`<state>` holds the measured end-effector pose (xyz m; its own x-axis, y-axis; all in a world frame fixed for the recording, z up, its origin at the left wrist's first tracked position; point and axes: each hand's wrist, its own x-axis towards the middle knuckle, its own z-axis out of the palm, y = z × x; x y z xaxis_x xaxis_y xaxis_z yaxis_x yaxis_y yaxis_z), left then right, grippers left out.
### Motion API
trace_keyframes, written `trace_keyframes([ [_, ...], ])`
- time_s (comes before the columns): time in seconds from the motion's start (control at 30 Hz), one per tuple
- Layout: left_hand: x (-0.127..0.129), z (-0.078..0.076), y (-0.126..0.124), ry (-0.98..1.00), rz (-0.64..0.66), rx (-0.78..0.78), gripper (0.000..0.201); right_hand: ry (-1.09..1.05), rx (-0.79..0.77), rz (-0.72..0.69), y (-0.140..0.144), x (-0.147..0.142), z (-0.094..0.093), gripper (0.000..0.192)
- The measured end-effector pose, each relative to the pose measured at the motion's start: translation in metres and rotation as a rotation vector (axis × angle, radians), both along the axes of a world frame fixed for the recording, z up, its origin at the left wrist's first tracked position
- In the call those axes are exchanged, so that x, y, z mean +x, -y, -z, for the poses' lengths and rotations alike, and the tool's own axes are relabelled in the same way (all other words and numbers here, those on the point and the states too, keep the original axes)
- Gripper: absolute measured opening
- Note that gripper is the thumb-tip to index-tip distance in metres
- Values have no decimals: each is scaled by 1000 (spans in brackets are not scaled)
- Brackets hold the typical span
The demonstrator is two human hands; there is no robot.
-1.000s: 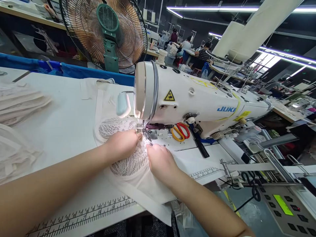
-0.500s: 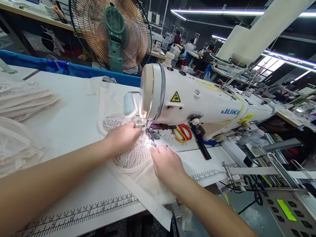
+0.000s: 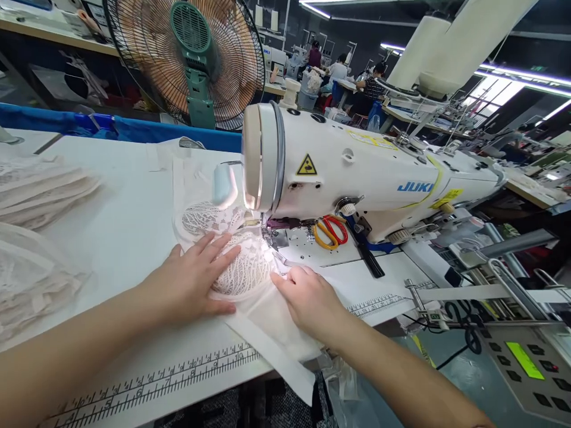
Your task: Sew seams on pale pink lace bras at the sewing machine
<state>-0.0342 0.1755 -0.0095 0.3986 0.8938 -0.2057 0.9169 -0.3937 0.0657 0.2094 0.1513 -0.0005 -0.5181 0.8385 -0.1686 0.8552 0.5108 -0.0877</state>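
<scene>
A cream lace bra (image 3: 247,270) lies on the sewing table, one edge beneath the presser foot (image 3: 270,232) of a white sewing machine (image 3: 348,172). My left hand (image 3: 196,276) rests flat on the bra's left side, fingers spread and pointing towards the needle. On the other side, my right hand (image 3: 307,297) has thumb and curled fingers closed on the bra's edge, just in front of the presser foot. A pale band (image 3: 276,356) from the bra hangs over the table's front edge. The needle point itself is hard to make out in the bright lamp light.
Red and orange-handled scissors (image 3: 330,232) and a black-handled tool (image 3: 370,261) lie right of the needle. Stacks of lace pieces (image 3: 49,190) sit at the left. A large fan (image 3: 191,65) stands behind the table. A metal tape feeder (image 3: 428,309) is at the right.
My left hand has let go near the presser foot, moved back towards me and spread flat on the bra. The right hand stays at the edge. The view has shifted slightly.
</scene>
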Motion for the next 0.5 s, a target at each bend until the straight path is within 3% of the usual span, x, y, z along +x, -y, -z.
trace_keyframes([
  [0.23,-1,-11,-29,-61,-32,-62,93,78,-104,11,-19,-8,-13,58],
  [0.5,-10,-13,-61,-88,9,-60,92,226,-272,87,-38,-30,-30,76],
])
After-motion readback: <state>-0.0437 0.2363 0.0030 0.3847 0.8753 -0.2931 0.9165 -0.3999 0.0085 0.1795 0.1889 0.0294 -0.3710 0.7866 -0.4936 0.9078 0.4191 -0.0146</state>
